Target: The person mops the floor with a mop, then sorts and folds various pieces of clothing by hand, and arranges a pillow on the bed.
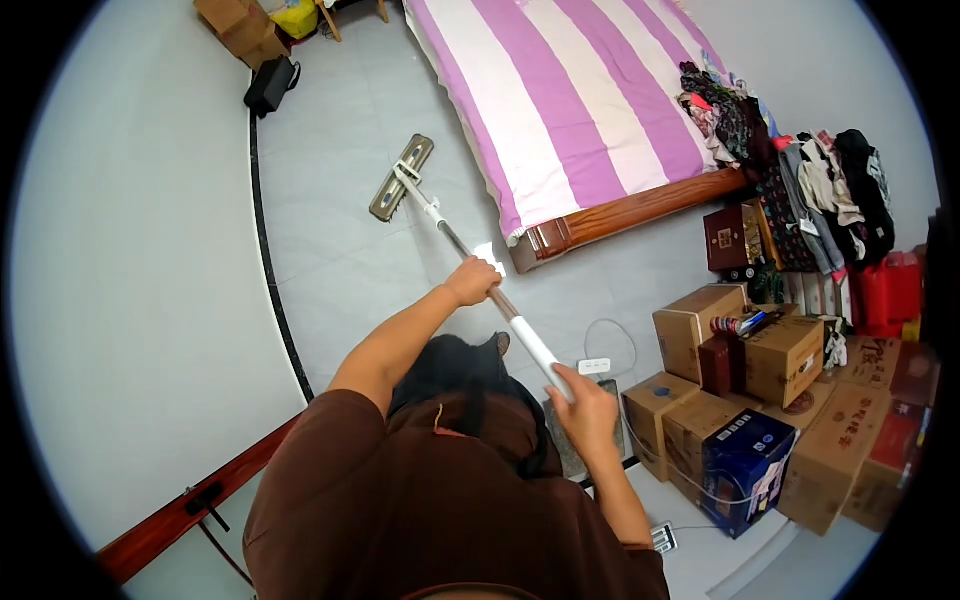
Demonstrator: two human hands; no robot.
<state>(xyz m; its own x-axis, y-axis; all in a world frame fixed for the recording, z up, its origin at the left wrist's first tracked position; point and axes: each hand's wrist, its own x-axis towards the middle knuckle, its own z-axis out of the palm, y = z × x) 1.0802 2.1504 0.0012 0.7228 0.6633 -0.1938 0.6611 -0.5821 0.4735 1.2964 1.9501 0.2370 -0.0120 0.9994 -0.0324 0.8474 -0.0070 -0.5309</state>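
A flat mop (535,345) with a white grip and a metal pole slants across the floor in front of me. Its wide mop head (388,196) rests on the grey tiles between the wall and the bed. My left hand (472,281) is wrapped round the middle of the pole. Lower down, near the end of the white grip, my right hand (587,408) is closed on the handle. Small white fittings sit on the pole between the left hand and the head.
A bed (570,110) with a purple-striped sheet stands ahead, its wooden frame low to the floor. Cardboard boxes (690,425) are piled at right beside a power strip (594,366) and cord. Clothes (825,190) hang behind them. A black case (271,86) lies by the left wall.
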